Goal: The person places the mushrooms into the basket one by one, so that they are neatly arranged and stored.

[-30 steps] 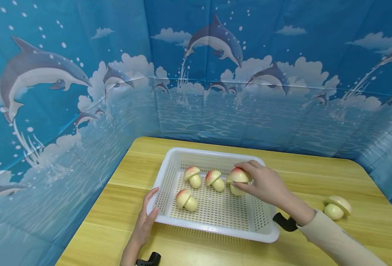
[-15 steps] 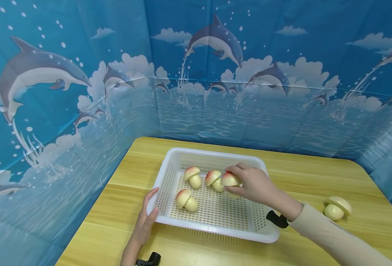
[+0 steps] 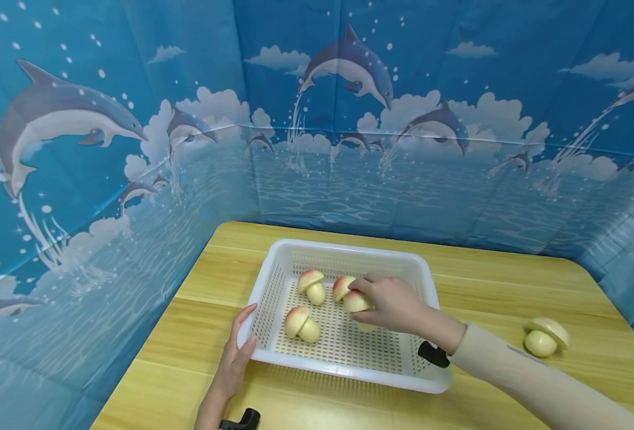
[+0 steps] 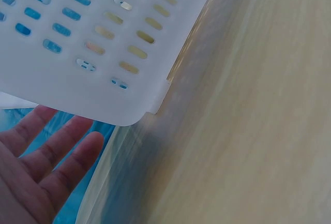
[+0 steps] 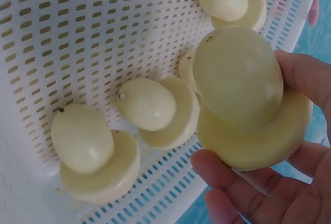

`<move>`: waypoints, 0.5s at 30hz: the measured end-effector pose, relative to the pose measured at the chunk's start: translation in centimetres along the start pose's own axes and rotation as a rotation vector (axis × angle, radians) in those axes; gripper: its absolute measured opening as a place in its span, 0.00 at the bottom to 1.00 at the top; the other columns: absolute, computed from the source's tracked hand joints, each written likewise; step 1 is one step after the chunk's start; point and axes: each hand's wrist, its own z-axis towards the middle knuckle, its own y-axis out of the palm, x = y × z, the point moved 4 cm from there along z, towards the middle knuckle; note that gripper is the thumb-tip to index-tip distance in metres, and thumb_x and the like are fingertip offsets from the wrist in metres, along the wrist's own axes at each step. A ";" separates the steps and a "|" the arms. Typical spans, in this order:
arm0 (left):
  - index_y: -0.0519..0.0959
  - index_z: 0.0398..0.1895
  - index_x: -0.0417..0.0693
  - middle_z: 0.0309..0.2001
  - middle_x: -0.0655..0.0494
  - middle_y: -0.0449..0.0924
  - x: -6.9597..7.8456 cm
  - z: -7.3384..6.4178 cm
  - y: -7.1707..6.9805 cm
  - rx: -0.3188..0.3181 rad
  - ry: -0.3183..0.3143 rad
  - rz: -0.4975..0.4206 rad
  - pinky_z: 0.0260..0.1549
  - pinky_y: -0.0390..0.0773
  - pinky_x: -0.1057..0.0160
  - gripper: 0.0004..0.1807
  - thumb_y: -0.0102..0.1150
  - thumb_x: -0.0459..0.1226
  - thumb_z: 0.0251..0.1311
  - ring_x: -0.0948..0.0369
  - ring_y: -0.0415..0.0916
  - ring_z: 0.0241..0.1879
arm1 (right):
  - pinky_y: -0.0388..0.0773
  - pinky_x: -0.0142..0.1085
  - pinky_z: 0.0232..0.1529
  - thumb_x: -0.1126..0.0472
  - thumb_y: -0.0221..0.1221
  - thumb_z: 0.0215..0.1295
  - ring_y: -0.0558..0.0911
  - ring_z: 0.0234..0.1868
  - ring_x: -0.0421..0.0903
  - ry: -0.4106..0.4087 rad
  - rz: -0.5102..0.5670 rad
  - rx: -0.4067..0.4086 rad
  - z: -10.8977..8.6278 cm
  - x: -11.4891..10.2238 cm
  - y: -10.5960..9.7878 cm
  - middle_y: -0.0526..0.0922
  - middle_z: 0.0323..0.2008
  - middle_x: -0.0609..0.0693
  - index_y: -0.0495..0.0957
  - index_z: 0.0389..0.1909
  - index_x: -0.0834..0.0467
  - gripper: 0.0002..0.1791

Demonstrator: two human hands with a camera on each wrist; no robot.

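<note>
A cream toy mushroom [image 5: 235, 79] with a red-tinged cap is in my right hand [image 3: 394, 304], low over the basket floor. Fingers and thumb grip its cap, with the stem facing the right wrist camera. In the head view, the held mushroom [image 3: 357, 303] overlaps a similar mushroom [image 3: 341, 288] behind it. Two more mushrooms, one at the back [image 3: 311, 286] and one nearer [image 3: 301, 323], lie on the left half of the basket [image 3: 344, 371]. My left hand [image 3: 233, 364] rests at the basket's near left corner, its fingers [image 4: 72, 159] fairly straight beside the white wall.
Another mushroom [image 3: 545, 336], with a yellowish cap, lies on the table to the right of the basket. The wood-grain table [image 3: 177, 352] is backed by a blue dolphin-print curtain [image 3: 317, 185] at the left and rear.
My right hand has carried its mushroom leftward and a little nearer, from the basket's right side to beside the middle mushroom. My left hand and the basket have stayed in place.
</note>
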 end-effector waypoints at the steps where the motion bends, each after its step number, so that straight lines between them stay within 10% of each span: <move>1: 0.54 0.72 0.56 0.67 0.45 0.58 0.0 0.0 0.0 0.001 0.002 0.002 0.49 0.69 0.54 0.29 0.37 0.36 0.66 0.46 0.64 0.57 | 0.66 0.32 0.22 0.47 0.69 0.51 0.71 0.24 0.37 0.000 0.005 -0.015 0.1 -0.1 0.2 0.77 0.33 0.44 0.79 0.44 0.55 0.22; 15: 0.53 0.72 0.55 0.67 0.43 0.58 0.1 0.1 0.0 -0.016 0.008 -0.012 0.50 0.69 0.54 0.29 0.37 0.36 0.67 0.46 0.65 0.57 | 0.70 0.35 0.24 0.45 0.69 0.50 0.72 0.24 0.38 -0.005 0.002 -0.150 1.0 -0.4 3.0 0.77 0.32 0.47 0.80 0.46 0.56 0.25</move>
